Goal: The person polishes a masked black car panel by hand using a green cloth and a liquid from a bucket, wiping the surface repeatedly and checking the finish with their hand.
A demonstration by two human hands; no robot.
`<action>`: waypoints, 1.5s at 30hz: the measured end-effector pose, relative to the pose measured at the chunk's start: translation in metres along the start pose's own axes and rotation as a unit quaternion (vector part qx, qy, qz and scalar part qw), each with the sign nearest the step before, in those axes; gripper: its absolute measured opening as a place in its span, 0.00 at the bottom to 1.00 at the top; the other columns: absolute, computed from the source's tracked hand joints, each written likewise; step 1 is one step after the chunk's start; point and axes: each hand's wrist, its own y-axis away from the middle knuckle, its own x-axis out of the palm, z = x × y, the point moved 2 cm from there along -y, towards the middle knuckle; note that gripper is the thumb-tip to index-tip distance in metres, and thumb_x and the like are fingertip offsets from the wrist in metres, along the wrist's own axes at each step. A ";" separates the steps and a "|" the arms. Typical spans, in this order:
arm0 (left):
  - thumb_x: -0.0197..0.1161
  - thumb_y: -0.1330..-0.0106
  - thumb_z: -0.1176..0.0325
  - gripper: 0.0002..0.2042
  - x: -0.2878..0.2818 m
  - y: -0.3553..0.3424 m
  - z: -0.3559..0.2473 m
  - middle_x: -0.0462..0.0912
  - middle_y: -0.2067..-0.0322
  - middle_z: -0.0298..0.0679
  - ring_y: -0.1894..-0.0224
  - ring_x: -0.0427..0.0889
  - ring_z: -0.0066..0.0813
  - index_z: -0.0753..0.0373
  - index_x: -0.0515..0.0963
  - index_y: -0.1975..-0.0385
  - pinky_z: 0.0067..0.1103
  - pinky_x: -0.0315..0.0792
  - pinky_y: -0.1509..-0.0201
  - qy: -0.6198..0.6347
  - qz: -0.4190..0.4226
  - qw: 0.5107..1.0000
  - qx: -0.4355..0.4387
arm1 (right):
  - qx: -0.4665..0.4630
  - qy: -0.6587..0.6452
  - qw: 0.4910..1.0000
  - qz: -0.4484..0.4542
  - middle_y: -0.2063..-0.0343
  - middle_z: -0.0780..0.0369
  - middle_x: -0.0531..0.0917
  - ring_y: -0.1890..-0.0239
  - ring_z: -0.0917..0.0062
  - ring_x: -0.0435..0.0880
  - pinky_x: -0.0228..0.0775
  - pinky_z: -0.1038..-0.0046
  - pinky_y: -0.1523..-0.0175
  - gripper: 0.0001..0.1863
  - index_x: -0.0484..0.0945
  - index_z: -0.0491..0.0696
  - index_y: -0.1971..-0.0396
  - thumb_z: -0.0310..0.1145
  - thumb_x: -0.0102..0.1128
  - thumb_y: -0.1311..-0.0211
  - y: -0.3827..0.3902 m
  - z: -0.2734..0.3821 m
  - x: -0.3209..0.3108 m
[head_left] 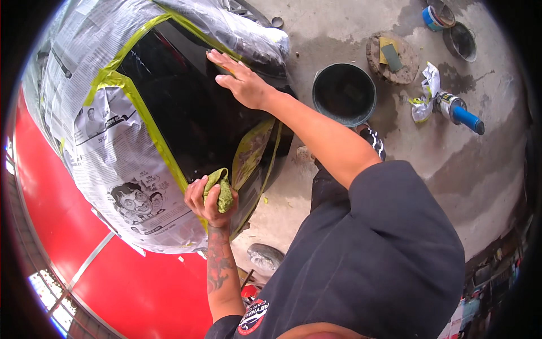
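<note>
The left hand (pixel 210 204) was on the near part of a glossy black panel (pixel 180 96), and its grip was clenched around a folded green cloth (pixel 225 199), beside the near end of the yellow-green tape (pixel 155 130). The right hand (pixel 244 85) was farther away, over the far right part of the same panel; its grip was released, with the fingers stretched out flat, and I cannot tell if the palm was touching the surface. The black panel lay between sheets of newspaper (pixel 124 161), which covered the areas to its left and far side, and the tape ran along their borders. At the left, beyond the newspaper, there was a wide red surface (pixel 130 282). To the right, on the concrete floor (pixel 451 164), stood a dark bucket (pixel 345 124). Farther and to its right was a round slab (pixel 375 53), carrying a yellow sheet (pixel 385 44) and a dark grey-green piece (pixel 392 57). Crumpled paper (pixel 432 82) lay just beside a tool with a blue handle (pixel 458 114), while a blue can (pixel 432 18) and a dark bowl (pixel 460 42) were at the far right
</note>
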 end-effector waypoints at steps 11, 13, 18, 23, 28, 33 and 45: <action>0.72 0.46 0.69 0.21 0.001 -0.002 0.001 0.80 0.50 0.45 0.50 0.79 0.49 0.54 0.71 0.54 0.44 0.73 0.43 0.003 0.005 1.000 -0.001 | -0.039 0.043 0.997 0.041 0.20 0.60 0.48 0.19 0.58 0.43 0.36 0.49 0.20 0.34 0.50 0.55 0.21 0.45 0.42 0.23 -0.031 0.017 0.003; 0.72 0.47 0.70 0.21 -0.002 0.000 0.001 0.80 0.51 0.44 0.50 0.79 0.49 0.53 0.71 0.54 0.44 0.73 0.43 0.004 0.005 1.000 -0.008 | -0.037 0.052 0.997 0.042 0.20 0.60 0.49 0.19 0.60 0.44 0.36 0.51 0.20 0.34 0.50 0.55 0.21 0.44 0.43 0.23 -0.032 0.025 0.005; 0.73 0.49 0.70 0.23 -0.003 0.006 0.003 0.80 0.51 0.44 0.49 0.79 0.49 0.53 0.72 0.54 0.45 0.73 0.43 -0.005 0.004 1.000 -0.013 | 0.013 0.038 0.996 0.081 0.20 0.62 0.48 0.18 0.64 0.41 0.30 0.53 0.19 0.34 0.51 0.56 0.21 0.45 0.43 0.23 0.024 0.037 0.001; 0.72 0.43 0.54 0.19 0.002 0.011 0.008 0.81 0.49 0.42 0.49 0.78 0.47 0.51 0.75 0.56 0.44 0.72 0.43 0.000 -0.012 1.000 -0.010 | -0.062 0.090 0.993 0.037 0.21 0.56 0.48 0.19 0.62 0.44 0.34 0.61 0.18 0.35 0.52 0.49 0.22 0.48 0.42 0.22 -0.075 0.033 0.011; 0.73 0.47 0.68 0.21 -0.002 0.002 0.002 0.80 0.50 0.45 0.49 0.79 0.50 0.54 0.72 0.54 0.45 0.73 0.42 0.011 0.008 1.000 -0.004 | -0.066 0.133 0.989 -0.001 0.22 0.55 0.53 0.20 0.58 0.49 0.42 0.54 0.20 0.38 0.51 0.47 0.23 0.54 0.38 0.23 -0.135 0.041 0.015; 0.73 0.46 0.67 0.21 -0.005 0.006 0.002 0.80 0.51 0.46 0.49 0.79 0.50 0.54 0.72 0.54 0.45 0.72 0.42 0.005 0.010 1.000 -0.009 | 0.027 0.095 0.995 0.019 0.21 0.55 0.48 0.19 0.58 0.45 0.39 0.50 0.21 0.39 0.48 0.49 0.21 0.55 0.39 0.23 0.008 0.019 0.010; 0.71 0.42 0.60 0.18 0.000 0.009 0.005 0.80 0.50 0.43 0.49 0.77 0.47 0.52 0.73 0.55 0.43 0.74 0.43 -0.007 -0.003 1.000 -0.007 | 0.107 0.096 0.989 -0.014 0.22 0.60 0.54 0.20 0.63 0.52 0.43 0.43 0.22 0.35 0.53 0.57 0.22 0.39 0.49 0.27 0.054 -0.015 -0.001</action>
